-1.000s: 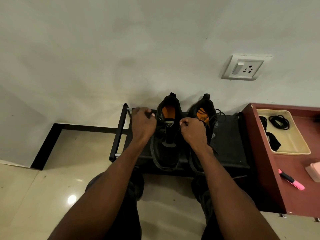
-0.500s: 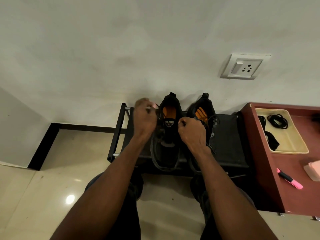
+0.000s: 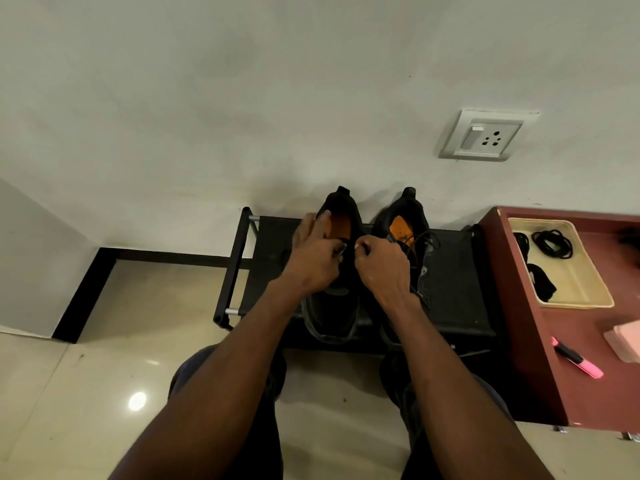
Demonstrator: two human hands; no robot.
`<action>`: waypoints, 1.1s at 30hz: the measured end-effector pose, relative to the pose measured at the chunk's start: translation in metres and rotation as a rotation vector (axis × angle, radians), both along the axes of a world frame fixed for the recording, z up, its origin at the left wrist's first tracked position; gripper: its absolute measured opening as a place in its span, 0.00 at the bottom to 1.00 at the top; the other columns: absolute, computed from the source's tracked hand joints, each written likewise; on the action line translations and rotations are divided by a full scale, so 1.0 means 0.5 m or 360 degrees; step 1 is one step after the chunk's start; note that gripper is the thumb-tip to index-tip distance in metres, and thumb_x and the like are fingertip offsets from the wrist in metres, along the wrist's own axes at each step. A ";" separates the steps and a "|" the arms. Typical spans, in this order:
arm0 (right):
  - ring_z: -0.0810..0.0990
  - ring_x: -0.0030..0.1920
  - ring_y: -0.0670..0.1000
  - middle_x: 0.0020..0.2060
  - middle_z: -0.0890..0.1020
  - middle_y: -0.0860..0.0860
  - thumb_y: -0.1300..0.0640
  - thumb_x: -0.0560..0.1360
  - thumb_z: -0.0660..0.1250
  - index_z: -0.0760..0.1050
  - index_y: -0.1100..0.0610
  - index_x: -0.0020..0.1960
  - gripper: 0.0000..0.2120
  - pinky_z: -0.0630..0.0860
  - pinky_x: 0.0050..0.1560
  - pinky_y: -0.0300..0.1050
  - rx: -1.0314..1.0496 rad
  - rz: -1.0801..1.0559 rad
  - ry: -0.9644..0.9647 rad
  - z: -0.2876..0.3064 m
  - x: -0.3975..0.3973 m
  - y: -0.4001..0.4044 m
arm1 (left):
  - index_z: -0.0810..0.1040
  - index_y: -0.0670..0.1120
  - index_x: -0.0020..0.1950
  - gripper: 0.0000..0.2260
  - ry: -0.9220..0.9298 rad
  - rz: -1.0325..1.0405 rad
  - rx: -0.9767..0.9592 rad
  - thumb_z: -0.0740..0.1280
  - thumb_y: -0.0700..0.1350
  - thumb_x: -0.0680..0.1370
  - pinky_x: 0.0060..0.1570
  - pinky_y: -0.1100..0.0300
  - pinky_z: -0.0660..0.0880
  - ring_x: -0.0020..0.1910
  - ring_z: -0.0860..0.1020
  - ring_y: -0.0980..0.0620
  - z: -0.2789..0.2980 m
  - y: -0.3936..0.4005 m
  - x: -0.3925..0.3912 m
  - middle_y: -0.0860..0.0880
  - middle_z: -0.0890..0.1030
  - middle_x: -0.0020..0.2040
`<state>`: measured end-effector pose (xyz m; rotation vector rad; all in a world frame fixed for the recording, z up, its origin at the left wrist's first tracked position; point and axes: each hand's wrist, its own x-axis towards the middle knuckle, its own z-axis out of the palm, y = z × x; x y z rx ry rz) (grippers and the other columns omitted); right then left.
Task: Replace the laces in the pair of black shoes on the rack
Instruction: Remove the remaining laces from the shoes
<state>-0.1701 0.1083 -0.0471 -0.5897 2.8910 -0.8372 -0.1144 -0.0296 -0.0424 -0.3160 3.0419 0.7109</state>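
Two black shoes with orange insoles stand side by side on a low black rack (image 3: 450, 271), heels to the wall. Both of my hands are over the left shoe (image 3: 332, 320). My left hand (image 3: 311, 261) covers its tongue and pinches the black lace near the top eyelets, with one finger stretched onto the collar. My right hand (image 3: 381, 268) is curled and pinches the lace at the shoe's right side. The right shoe (image 3: 405, 213) has loose lace spilling from its opening. The lacing under my hands is hidden.
A maroon table (image 3: 561, 341) stands to the right of the rack. On it are a cream tray (image 3: 588, 296) with coiled black laces (image 3: 552, 244), a pink highlighter (image 3: 576, 358) and a pink block (image 3: 627, 341). A wall socket (image 3: 481, 136) is above.
My left hand has moved right from the rack's left edge onto the left shoe's opening. My right hand stayed beside the shoe, closing in toward the left hand.
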 end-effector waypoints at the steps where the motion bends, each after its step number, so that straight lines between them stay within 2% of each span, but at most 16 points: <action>1: 0.80 0.40 0.56 0.41 0.84 0.52 0.56 0.79 0.61 0.82 0.54 0.53 0.10 0.77 0.41 0.50 -0.0004 0.0003 0.0005 0.000 0.000 0.000 | 0.76 0.54 0.69 0.17 -0.0104 -0.0083 -0.0082 0.64 0.48 0.81 0.77 0.44 0.42 0.80 0.39 0.42 -0.007 0.008 0.000 0.45 0.47 0.82; 4: 0.79 0.39 0.55 0.40 0.83 0.52 0.56 0.79 0.61 0.82 0.55 0.52 0.10 0.75 0.39 0.48 0.0005 -0.0009 0.0000 0.001 0.000 0.000 | 0.77 0.52 0.69 0.16 -0.0202 -0.0120 -0.0119 0.63 0.48 0.81 0.77 0.44 0.41 0.80 0.40 0.42 -0.011 0.009 -0.002 0.45 0.49 0.82; 6: 0.79 0.38 0.55 0.39 0.83 0.52 0.56 0.79 0.61 0.81 0.54 0.52 0.10 0.72 0.37 0.46 0.0014 -0.0011 -0.0019 0.001 0.000 0.000 | 0.82 0.49 0.61 0.11 -0.0070 -0.0003 0.0058 0.65 0.46 0.81 0.77 0.44 0.46 0.79 0.45 0.43 0.000 -0.002 -0.002 0.45 0.55 0.80; 8: 0.79 0.38 0.54 0.40 0.83 0.52 0.56 0.79 0.61 0.81 0.54 0.53 0.11 0.72 0.37 0.46 0.0027 -0.0019 -0.0026 0.000 -0.003 0.001 | 0.82 0.48 0.51 0.06 0.0299 0.0228 0.0339 0.67 0.40 0.79 0.75 0.42 0.56 0.77 0.54 0.43 0.008 -0.019 -0.004 0.45 0.63 0.76; 11: 0.77 0.34 0.52 0.37 0.81 0.50 0.56 0.80 0.60 0.81 0.54 0.52 0.11 0.67 0.33 0.44 0.0021 -0.0032 -0.0038 -0.001 -0.004 0.002 | 0.78 0.56 0.49 0.15 0.1106 0.0888 0.0865 0.64 0.35 0.78 0.63 0.49 0.74 0.66 0.72 0.44 0.040 -0.062 0.001 0.44 0.70 0.66; 12: 0.76 0.34 0.51 0.36 0.81 0.50 0.56 0.80 0.60 0.81 0.54 0.52 0.11 0.67 0.33 0.44 0.0026 -0.0032 -0.0041 -0.001 -0.004 0.002 | 0.78 0.52 0.51 0.11 0.1406 0.1122 0.0851 0.64 0.36 0.78 0.58 0.51 0.77 0.61 0.75 0.45 0.048 -0.082 0.005 0.43 0.72 0.62; 14: 0.77 0.34 0.51 0.36 0.81 0.50 0.56 0.80 0.60 0.81 0.54 0.53 0.11 0.69 0.34 0.44 0.0028 -0.0033 -0.0041 -0.002 -0.004 0.003 | 0.78 0.38 0.52 0.05 0.1683 0.1518 0.0644 0.63 0.37 0.79 0.56 0.55 0.76 0.57 0.76 0.45 0.048 -0.120 0.016 0.39 0.74 0.58; 15: 0.77 0.34 0.51 0.36 0.81 0.50 0.56 0.80 0.60 0.81 0.54 0.52 0.11 0.71 0.35 0.45 0.0020 -0.0035 -0.0035 -0.003 -0.005 0.003 | 0.77 0.36 0.54 0.07 0.1680 0.1644 0.0591 0.63 0.37 0.79 0.60 0.59 0.73 0.59 0.75 0.43 0.042 -0.138 0.018 0.37 0.74 0.59; 17: 0.77 0.34 0.51 0.36 0.81 0.50 0.56 0.80 0.60 0.81 0.54 0.52 0.11 0.70 0.35 0.45 0.0016 -0.0036 -0.0027 -0.005 -0.005 0.003 | 0.73 0.36 0.67 0.17 0.1415 0.1752 0.0557 0.65 0.37 0.78 0.68 0.68 0.61 0.70 0.68 0.39 0.029 -0.149 0.021 0.35 0.68 0.70; 19: 0.77 0.34 0.50 0.37 0.81 0.49 0.55 0.81 0.60 0.81 0.53 0.52 0.10 0.67 0.35 0.43 0.0012 -0.0031 -0.0032 -0.006 -0.003 0.000 | 0.65 0.38 0.75 0.26 0.1027 0.1647 0.0585 0.67 0.38 0.78 0.70 0.66 0.55 0.75 0.62 0.41 0.018 -0.135 0.019 0.38 0.62 0.76; 20: 0.77 0.35 0.50 0.37 0.81 0.49 0.55 0.81 0.60 0.81 0.53 0.53 0.10 0.67 0.35 0.43 0.0005 -0.0023 -0.0035 -0.008 -0.003 -0.001 | 0.65 0.40 0.75 0.26 0.0819 0.1488 0.0601 0.67 0.40 0.79 0.72 0.63 0.58 0.74 0.65 0.43 0.013 -0.125 0.015 0.40 0.65 0.74; 21: 0.77 0.36 0.51 0.38 0.81 0.49 0.54 0.81 0.61 0.80 0.53 0.54 0.10 0.68 0.36 0.43 -0.0005 -0.0007 -0.0038 -0.009 -0.001 -0.003 | 0.67 0.41 0.74 0.24 0.0598 0.1289 0.0619 0.68 0.44 0.79 0.71 0.58 0.65 0.70 0.71 0.44 0.009 -0.111 0.011 0.42 0.71 0.71; 23: 0.79 0.40 0.52 0.42 0.82 0.50 0.50 0.81 0.62 0.79 0.52 0.58 0.11 0.72 0.39 0.45 -0.0008 0.0022 -0.0045 -0.012 0.002 -0.005 | 0.74 0.43 0.67 0.22 0.0151 0.0928 0.0624 0.69 0.55 0.79 0.58 0.53 0.75 0.57 0.78 0.48 0.006 -0.073 0.004 0.46 0.80 0.59; 26: 0.81 0.49 0.54 0.50 0.83 0.51 0.47 0.80 0.65 0.76 0.53 0.65 0.17 0.77 0.47 0.48 0.0030 0.0048 -0.0054 -0.016 0.006 -0.009 | 0.75 0.48 0.48 0.20 -0.0127 0.0686 0.0384 0.70 0.64 0.74 0.40 0.57 0.72 0.40 0.77 0.50 -0.006 -0.030 -0.006 0.52 0.78 0.41; 29: 0.81 0.53 0.55 0.54 0.83 0.52 0.50 0.79 0.65 0.75 0.54 0.67 0.18 0.77 0.49 0.49 -0.0004 0.0049 -0.0078 -0.019 0.009 -0.010 | 0.70 0.50 0.39 0.15 -0.0126 0.0627 0.0312 0.71 0.57 0.75 0.34 0.57 0.67 0.36 0.76 0.50 -0.008 -0.020 -0.008 0.51 0.75 0.36; 33: 0.81 0.45 0.56 0.48 0.83 0.53 0.58 0.77 0.63 0.77 0.55 0.63 0.15 0.77 0.43 0.49 -0.0043 -0.0052 -0.0167 -0.019 -0.002 0.000 | 0.71 0.46 0.36 0.09 -0.0132 0.0638 0.0380 0.68 0.41 0.75 0.28 0.60 0.65 0.34 0.76 0.49 0.005 -0.033 0.001 0.49 0.74 0.33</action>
